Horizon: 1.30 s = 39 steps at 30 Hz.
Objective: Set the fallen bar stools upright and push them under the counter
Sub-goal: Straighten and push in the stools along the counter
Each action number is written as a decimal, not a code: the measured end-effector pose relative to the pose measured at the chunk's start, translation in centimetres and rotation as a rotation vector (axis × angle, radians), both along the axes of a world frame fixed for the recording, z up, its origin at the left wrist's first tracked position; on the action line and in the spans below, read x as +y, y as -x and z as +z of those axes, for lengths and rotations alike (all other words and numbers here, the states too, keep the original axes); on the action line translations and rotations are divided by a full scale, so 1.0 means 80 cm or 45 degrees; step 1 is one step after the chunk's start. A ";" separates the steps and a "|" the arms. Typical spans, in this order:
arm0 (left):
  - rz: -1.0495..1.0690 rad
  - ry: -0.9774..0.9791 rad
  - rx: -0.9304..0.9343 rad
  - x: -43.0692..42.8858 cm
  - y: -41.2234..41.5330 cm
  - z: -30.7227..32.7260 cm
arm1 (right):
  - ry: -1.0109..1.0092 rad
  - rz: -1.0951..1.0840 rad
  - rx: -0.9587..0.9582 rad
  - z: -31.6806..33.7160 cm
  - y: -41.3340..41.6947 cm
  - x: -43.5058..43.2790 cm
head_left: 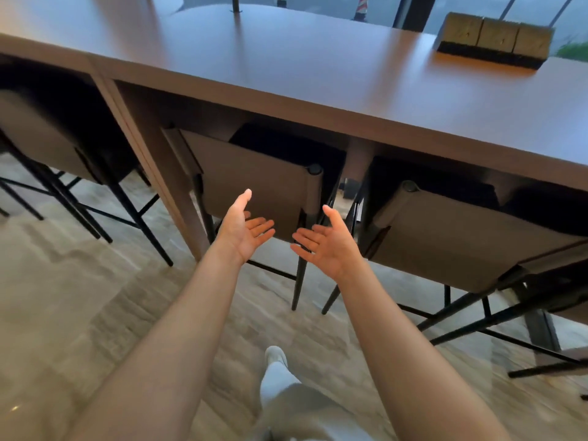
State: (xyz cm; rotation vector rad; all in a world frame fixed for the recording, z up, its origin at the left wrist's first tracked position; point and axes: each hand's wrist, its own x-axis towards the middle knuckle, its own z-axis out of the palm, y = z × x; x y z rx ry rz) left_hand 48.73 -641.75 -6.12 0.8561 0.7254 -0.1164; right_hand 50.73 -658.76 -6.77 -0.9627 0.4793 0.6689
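The table (286, 58) is a plain dark reddish brown with a faint sheen. The middle stool (254, 179), right stool (461, 237) and left stool (41, 135) all have taupe-brown backs and black legs. The floor (79, 297) is pale grey-beige with a streaky grain. The block holder (496, 39) has tan, speckled tops and a black base. The trousers (305, 405) are light beige, the shoe (276, 354) off-white, and the post (361, 9) is striped red and white.

Dim, soft daylight reaches me from the far windows (445, 7), laying a pale sheen on the counter (286, 74) and a warm orange glow at its far right. Underneath I see deep shadow; the floor (79, 297) and left stool (41, 135) smear with motion blur, and the wide lens bends straight lines near the edges.
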 end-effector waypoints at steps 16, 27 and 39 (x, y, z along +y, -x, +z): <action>0.123 -0.015 0.098 0.122 -0.177 0.004 | -0.226 -0.306 0.160 0.005 -0.148 0.141; -0.082 0.003 0.098 0.160 -0.231 0.003 | -0.072 -0.610 0.168 -0.017 -0.189 0.163; -0.135 -0.046 0.055 0.128 -0.249 -0.006 | -0.089 -0.655 -0.019 -0.028 -0.211 0.115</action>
